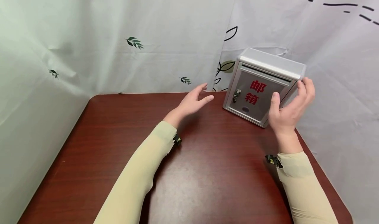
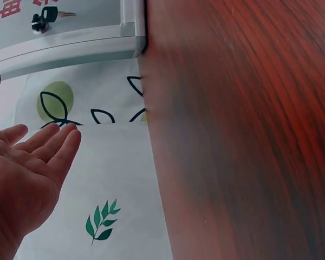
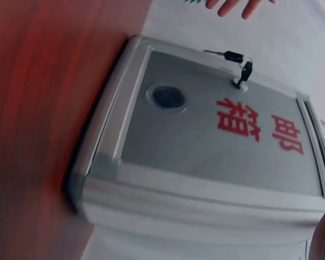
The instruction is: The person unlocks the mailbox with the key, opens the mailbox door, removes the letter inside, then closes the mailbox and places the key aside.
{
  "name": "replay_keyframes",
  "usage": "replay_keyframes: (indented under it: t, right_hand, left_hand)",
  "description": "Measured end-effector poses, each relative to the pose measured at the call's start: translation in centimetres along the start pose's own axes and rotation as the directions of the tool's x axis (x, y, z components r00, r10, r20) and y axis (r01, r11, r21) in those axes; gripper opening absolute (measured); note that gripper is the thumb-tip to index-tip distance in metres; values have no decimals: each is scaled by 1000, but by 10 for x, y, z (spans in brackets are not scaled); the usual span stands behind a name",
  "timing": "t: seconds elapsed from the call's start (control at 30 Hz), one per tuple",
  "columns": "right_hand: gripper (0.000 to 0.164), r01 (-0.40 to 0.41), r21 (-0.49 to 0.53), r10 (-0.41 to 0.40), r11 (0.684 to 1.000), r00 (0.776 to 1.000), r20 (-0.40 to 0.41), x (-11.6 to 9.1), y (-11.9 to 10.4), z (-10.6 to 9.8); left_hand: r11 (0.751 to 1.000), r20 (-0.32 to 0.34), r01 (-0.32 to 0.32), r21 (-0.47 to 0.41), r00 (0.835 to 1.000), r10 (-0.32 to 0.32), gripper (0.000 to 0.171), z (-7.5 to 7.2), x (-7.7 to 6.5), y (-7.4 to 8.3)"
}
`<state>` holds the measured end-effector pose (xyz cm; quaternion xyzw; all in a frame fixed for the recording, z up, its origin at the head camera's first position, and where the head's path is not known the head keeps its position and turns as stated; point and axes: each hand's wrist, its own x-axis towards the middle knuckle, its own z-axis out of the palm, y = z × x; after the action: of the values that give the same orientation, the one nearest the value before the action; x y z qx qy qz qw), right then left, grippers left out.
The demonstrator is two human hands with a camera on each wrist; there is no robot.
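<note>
A grey metal mailbox (image 1: 262, 86) with red characters stands upright at the table's back right corner. Keys (image 1: 236, 96) hang from the lock on its door; they show again in the right wrist view, where the mailbox (image 3: 184, 143) fills most of the picture. My right hand (image 1: 290, 113) is at the mailbox's right side, thumb in front and fingers loosely bent; whether it touches the metal I cannot tell. To the left of the mailbox and apart from it, my left hand (image 1: 192, 101) hovers over the table with fingers extended and nothing in it.
The reddish-brown wooden table (image 1: 118, 132) reaches from the back edge towards me. White curtains (image 1: 165, 30) with leaf prints hang behind it and on both sides, close to the mailbox. A slot (image 1: 266, 74) runs along the top of the mailbox's front.
</note>
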<state>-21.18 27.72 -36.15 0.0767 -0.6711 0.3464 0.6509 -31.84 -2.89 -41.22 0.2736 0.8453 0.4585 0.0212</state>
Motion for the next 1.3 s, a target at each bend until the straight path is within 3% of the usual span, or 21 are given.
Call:
replay_keyframes:
  t: [0.17, 0.27, 0.4, 0.57, 0.67, 0.73, 0.87, 1.03, 1.27, 1.3]
  right_hand:
    - [70, -124, -36, 127, 992, 988, 86, -5, 9, -18]
    - [79, -198, -95, 213, 976, 958, 193, -12, 24, -31]
    - [83, -335, -153, 368, 930, 865, 341, -20, 45, -45]
    - [86, -487, -231, 538, 842, 729, 423, -24, 49, -53]
    - [85, -510, -284, 583, 812, 674, 455, -26, 51, -56]
    - [84, -502, -309, 588, 808, 650, 482, -26, 53, -57]
    - [77, -455, -341, 568, 822, 629, 531, -27, 56, -60]
    - [62, -411, -347, 538, 843, 630, 560, -24, 57, -59]
    - [63, -410, -396, 569, 822, 571, 592, -24, 56, -59]
    - [62, -400, -401, 566, 824, 570, 595, -24, 57, -60]
  left_hand:
    - [999, 3, -8, -48, 1000, 8, 84, 9, 8, -1]
    - [998, 0, -4, -68, 1000, 4, 82, 14, 14, 1]
    - [996, 1, 15, -84, 1000, -15, 81, 21, 20, 1]
    - [996, -1, 26, -87, 1000, -27, 80, 31, 30, 4]
    - [996, -5, 24, -82, 1000, -24, 79, 36, 36, 8]
    - [996, -4, 29, -87, 1000, -30, 79, 41, 40, 11]
    - [994, 14, 43, -103, 999, -41, 79, 50, 49, 17]
    - [997, 18, 52, -64, 999, -51, 77, 58, 59, 20]
    - [997, 11, 74, -11, 997, -74, 73, 64, 65, 21]
    - [997, 16, 74, -6, 997, -74, 72, 65, 66, 21]
